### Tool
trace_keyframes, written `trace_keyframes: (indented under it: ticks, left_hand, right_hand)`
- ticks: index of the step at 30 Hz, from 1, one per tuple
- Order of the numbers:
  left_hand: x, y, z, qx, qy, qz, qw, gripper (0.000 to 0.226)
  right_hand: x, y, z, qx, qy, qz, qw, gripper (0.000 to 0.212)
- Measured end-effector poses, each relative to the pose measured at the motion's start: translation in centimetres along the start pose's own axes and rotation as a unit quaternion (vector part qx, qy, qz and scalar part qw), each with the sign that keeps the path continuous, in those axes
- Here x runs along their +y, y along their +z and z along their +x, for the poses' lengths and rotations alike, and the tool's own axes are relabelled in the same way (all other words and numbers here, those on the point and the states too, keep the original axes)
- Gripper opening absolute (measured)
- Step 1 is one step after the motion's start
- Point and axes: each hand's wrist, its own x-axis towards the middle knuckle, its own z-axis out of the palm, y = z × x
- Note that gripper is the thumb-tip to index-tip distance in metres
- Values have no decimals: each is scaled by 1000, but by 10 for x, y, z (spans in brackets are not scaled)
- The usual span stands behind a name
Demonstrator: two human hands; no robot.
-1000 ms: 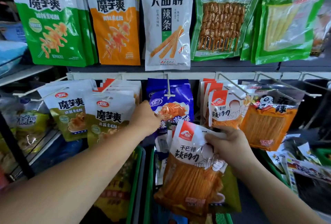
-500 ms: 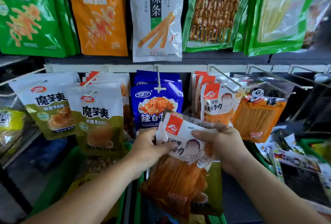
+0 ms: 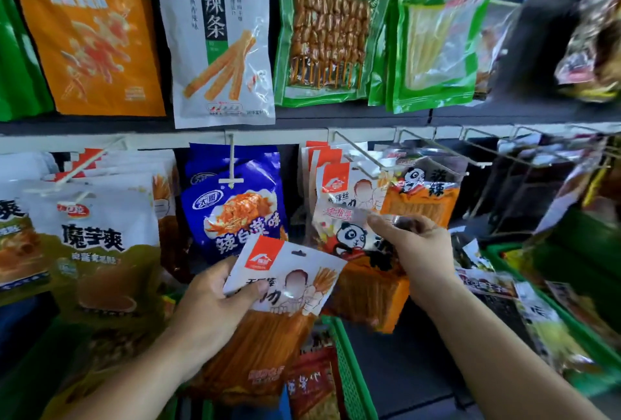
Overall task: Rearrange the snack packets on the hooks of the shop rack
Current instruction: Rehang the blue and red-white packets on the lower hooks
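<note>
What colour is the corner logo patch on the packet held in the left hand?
Red; logo patch on the packet, head view.

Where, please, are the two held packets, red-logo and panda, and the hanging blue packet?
Held red-logo packet (image 3: 289,268): head view, white top panel.
Held panda packet (image 3: 351,236): head view, panda's face.
Hanging blue packet (image 3: 235,218): head view, printed front.

Below the pouch on the centre hook (image 3: 235,214), the left hand (image 3: 215,308) holds a spicy-strip packet (image 3: 285,285). Right of that pouch, the right hand (image 3: 416,251) holds a panda packet (image 3: 349,238). Konjac pouches (image 3: 94,244) hang left of it, a gluten-stick pouch (image 3: 218,39) above.
</note>
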Motion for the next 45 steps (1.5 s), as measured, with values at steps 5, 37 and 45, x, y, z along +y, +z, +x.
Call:
trace_keyframes:
  ticks: [5,37,45]
  left_hand:
    - [19,29,6,3,42,27,999,21]
    - [51,141,59,-19,56,-53,997,18]
    - [49,136,60,-17,52,-70,996,19]
  right_hand:
    - [-13,-36,12,54,-51,4,997,20]
    - [-34,-110,136,52,-27,-25,998,8]
    - [-24,-94,158,226,-79,-267,934,54]
